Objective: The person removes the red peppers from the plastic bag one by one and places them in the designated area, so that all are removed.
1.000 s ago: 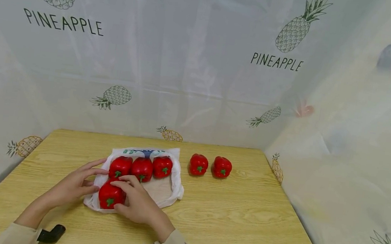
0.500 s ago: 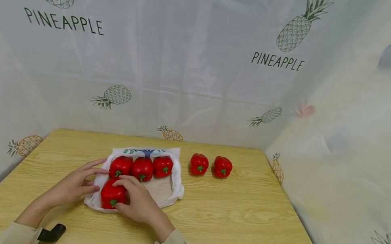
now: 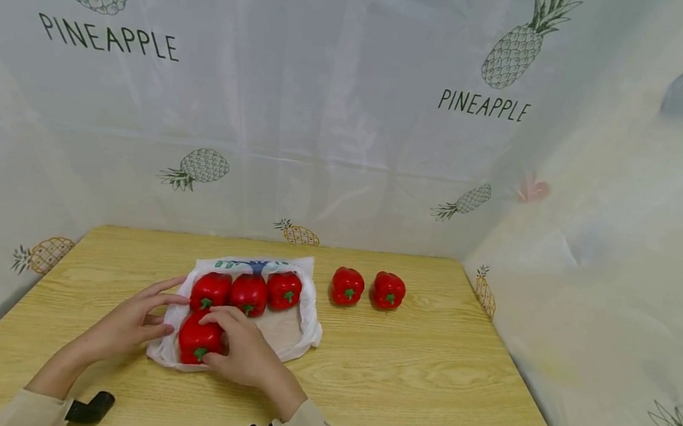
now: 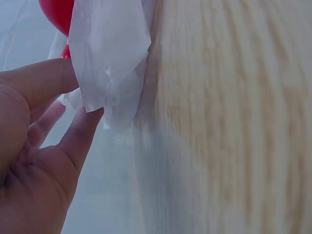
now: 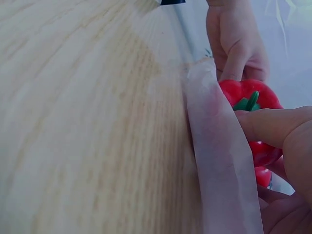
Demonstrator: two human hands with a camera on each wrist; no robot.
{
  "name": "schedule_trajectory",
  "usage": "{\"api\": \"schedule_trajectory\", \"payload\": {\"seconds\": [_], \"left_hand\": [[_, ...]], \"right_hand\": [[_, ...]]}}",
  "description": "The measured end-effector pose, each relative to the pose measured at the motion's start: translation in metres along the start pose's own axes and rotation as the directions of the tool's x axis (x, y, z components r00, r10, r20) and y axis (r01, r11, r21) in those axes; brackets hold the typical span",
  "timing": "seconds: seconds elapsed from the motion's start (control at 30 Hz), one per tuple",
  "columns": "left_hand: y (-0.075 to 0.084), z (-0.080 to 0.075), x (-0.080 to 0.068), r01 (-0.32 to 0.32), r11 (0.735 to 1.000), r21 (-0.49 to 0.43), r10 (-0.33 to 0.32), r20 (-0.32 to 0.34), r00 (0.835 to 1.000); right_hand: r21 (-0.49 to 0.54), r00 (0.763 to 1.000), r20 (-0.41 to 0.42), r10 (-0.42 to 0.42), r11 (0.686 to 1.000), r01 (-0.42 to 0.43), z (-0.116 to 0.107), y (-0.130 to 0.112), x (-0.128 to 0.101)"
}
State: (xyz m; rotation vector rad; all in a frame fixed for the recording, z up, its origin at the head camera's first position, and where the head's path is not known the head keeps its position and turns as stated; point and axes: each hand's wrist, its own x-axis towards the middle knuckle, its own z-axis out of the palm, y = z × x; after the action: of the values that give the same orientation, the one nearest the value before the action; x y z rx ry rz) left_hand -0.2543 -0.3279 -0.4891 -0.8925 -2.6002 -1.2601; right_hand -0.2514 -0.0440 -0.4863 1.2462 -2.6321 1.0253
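Note:
A white-lined tray (image 3: 308, 337) with a crumpled rim stands left of the table's middle. In its back row sit three red bell peppers, the left one (image 3: 210, 291), the middle one (image 3: 248, 292) and the right one (image 3: 284, 290). My right hand (image 3: 247, 352) grips another red bell pepper (image 3: 196, 339) in the front left corner, with the thumb beside its green stem (image 5: 251, 102). My left hand (image 3: 126, 323) rests its spread fingers against the tray's left side. Up close in the left wrist view, those fingertips (image 4: 90, 117) touch the white lining (image 4: 109, 53).
Two more red bell peppers, one (image 3: 347, 286) beside the other (image 3: 388, 290), stand on the wooden table (image 3: 422, 393) right of the tray. A pineapple-print sheet (image 3: 341, 113) hangs behind and along the sides. Black wrist devices (image 3: 91, 407) sit at both sleeves.
The front bell pepper has shifted slightly right and turned within the tray under my right hand. My left hand has stayed at the tray's left side.

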Motion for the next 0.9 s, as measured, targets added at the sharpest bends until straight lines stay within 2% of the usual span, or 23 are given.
{"api": "schedule_trajectory", "payload": {"seconds": [0.23,0.5,0.9], "left_hand": [[0.002,0.000,0.001,-0.006,1.000,-0.011,0.006,0.004,1.000],[0.002,-0.001,0.001,0.008,1.000,0.010,-0.008,0.001,1.000],[0.005,-0.001,0.001,0.036,0.999,0.028,-0.036,0.001,0.999]], "right_hand": [[0.073,1.000,0.002,0.026,0.997,-0.026,-0.005,-0.002,-0.001],[0.058,0.999,0.001,0.048,0.997,-0.048,-0.010,-0.001,0.000],[0.115,0.999,0.003,0.049,0.992,-0.049,-0.019,-0.004,-0.001]]}}
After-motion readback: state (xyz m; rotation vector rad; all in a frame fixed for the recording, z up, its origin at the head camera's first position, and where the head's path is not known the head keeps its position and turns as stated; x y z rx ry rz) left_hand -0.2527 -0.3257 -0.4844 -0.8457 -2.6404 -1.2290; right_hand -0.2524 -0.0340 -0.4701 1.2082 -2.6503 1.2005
